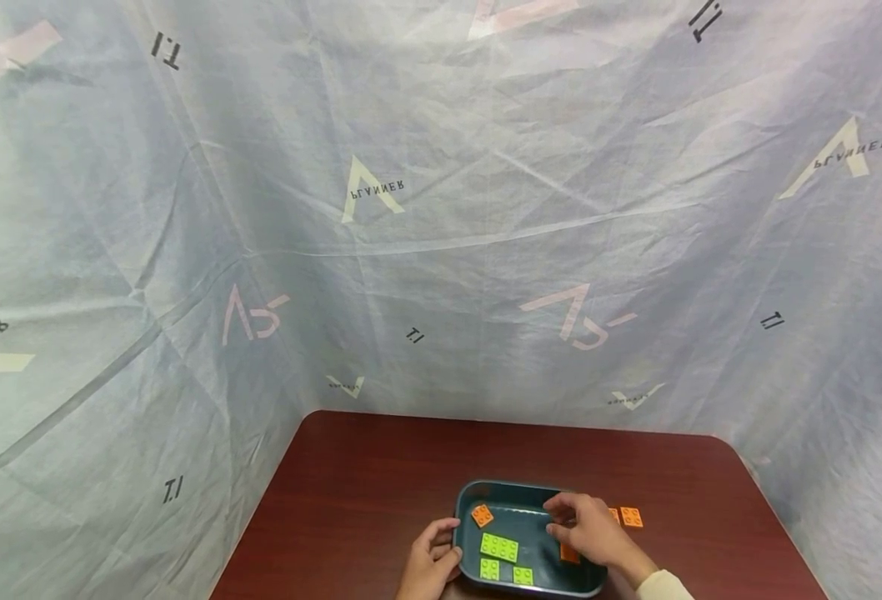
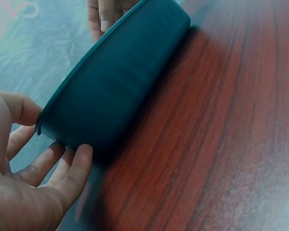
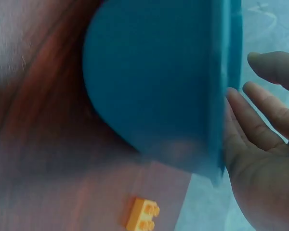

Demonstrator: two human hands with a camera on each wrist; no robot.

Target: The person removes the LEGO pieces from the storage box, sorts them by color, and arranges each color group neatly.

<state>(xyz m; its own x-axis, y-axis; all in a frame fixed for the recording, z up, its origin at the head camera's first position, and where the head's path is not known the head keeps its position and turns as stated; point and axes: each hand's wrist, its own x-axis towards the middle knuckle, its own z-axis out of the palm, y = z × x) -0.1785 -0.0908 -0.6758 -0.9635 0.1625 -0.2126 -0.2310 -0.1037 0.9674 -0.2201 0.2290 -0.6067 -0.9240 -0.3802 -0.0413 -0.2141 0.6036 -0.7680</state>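
Observation:
A dark teal tray (image 1: 522, 518) stands on the table. My left hand (image 1: 431, 560) grips its left end; in the left wrist view the fingers (image 2: 77, 171) touch the rim and outer wall. Over the right part of the tray hovers my right hand (image 1: 591, 531), thumb and fingers apart, nothing seen between them. Inside lie an orange toy brick (image 1: 482, 515), a longer lime green brick (image 1: 499, 547) and two small lime green bricks, one at the front left (image 1: 489, 570). Below my right hand is another orange brick (image 1: 569, 554), partly covered.
Outside the tray, an orange brick (image 1: 632, 517) lies on the dark red table (image 1: 381, 467), right of my hand. Beside it, another orange brick (image 1: 613, 514) is partly hidden by that hand. A pale printed cloth (image 1: 471, 333) hangs around the table.

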